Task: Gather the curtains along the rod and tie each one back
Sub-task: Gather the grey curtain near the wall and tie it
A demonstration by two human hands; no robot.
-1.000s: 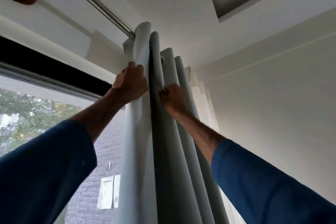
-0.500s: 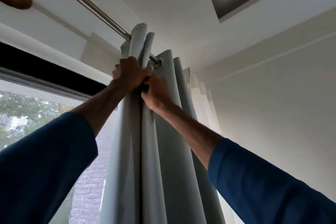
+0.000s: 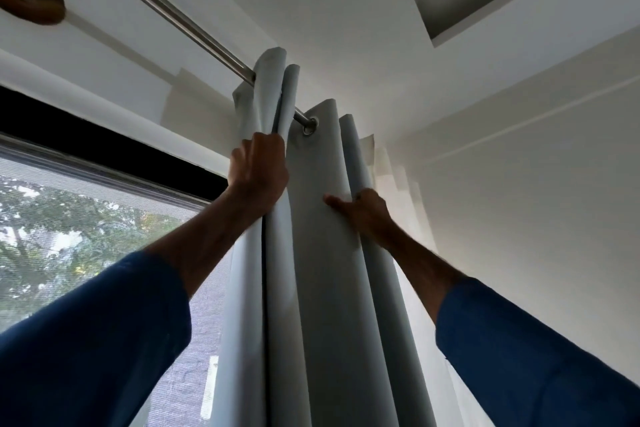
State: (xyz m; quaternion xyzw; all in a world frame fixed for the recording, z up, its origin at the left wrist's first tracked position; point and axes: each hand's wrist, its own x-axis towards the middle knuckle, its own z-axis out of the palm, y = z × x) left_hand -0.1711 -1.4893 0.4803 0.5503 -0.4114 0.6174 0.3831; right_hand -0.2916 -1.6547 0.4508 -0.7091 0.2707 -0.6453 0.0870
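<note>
Leaving the left hand (image 3: 258, 166) clenched round the first folds of curtain (image 3: 322, 253), the right hand (image 3: 363, 211) has moved rightward, thumb splayed, fingers hooked behind the next fold: gathering unfinished.

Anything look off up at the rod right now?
Only uneven gathering: the left hand grips two folds of the pale grey eyelet curtain, and bare silver metal rod shows between them and the next fold. No damage visible.

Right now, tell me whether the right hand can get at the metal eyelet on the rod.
Probably yes: the eyelet sits bare above the right hand, with only smooth curtain between; the hand must release its fold.
</note>
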